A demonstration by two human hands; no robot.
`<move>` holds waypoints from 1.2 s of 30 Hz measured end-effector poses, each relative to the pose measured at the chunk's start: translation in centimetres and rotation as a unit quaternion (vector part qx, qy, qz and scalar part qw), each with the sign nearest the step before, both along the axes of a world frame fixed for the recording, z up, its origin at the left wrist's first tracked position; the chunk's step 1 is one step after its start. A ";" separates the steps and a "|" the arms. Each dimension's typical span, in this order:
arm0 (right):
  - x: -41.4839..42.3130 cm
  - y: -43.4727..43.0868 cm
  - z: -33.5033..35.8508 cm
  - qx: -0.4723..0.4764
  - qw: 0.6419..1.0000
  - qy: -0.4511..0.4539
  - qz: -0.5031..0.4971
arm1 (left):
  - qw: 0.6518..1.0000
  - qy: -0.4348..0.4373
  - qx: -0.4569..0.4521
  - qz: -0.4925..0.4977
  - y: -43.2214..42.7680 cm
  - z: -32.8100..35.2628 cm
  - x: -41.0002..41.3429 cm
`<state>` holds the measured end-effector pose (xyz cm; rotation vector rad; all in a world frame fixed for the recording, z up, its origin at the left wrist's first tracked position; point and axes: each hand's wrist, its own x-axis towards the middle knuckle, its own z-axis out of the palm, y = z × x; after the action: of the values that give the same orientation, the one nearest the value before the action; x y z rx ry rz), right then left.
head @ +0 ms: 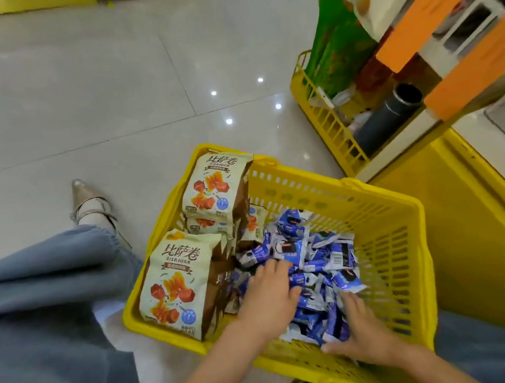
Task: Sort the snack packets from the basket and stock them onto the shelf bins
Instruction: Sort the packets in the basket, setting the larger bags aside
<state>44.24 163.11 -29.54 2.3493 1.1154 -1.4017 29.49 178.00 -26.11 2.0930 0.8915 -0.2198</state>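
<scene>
Left arm: your left forearm (214,362) comes in from the bottom edge and slants up and right over the near rim of the basket (382,208).
Left hand: your left hand (269,296) lies palm down on the heap of blue packets (315,256), fingers (277,265) spread and only slightly bent, pointing away from you. It is not closed; it presses on the heap and grips nothing that shows.
Right arm: your right forearm (435,369) enters at the bottom right and angles up and left into the basket.
Right hand: your right hand (365,332) sits against the near right edge of the same heap, fingers fairly straight and touching the packets, thumb splayed out to the left along the heap's near edge. It is spread, not clenched.
Blue packets: loose pile filling the right part of the basket, between and under your two hands.
Cream bags: the cream bags (173,282) stand upright in the left part of the basket, just beside the blue pile.
Basket: yellow plastic, on the tiled floor (77,101) between your knees.
Shelf: the orange-edged shelf (457,10) stands at the upper right, well apart from your hands.
Second basket: a second basket (318,114), also yellow, sits at the foot of the shelf and holds a green bag (338,46).
</scene>
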 end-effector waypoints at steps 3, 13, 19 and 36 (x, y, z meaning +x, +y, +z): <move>-0.5 -0.6 -1.6 0.004 0.999 -0.031 0.025 | 0.987 0.156 -0.009 0.042 -0.4 -3.9 0.6; 3.2 3.2 -1.3 0.235 0.935 -0.003 -0.265 | 0.971 0.206 -0.116 -0.029 2.4 -9.0 2.2; 5.2 7.3 -2.2 0.243 0.926 0.076 -0.278 | 0.972 0.185 -0.136 0.041 0.9 -10.9 3.3; 0.8 3.4 -6.2 0.204 0.941 0.021 -0.269 | 0.966 0.057 -0.144 0.208 1.2 -10.1 4.4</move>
<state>45.02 166.48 -35.77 3.1153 0.8717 -1.4912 33.89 179.18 -36.23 1.5983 1.2635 -0.2323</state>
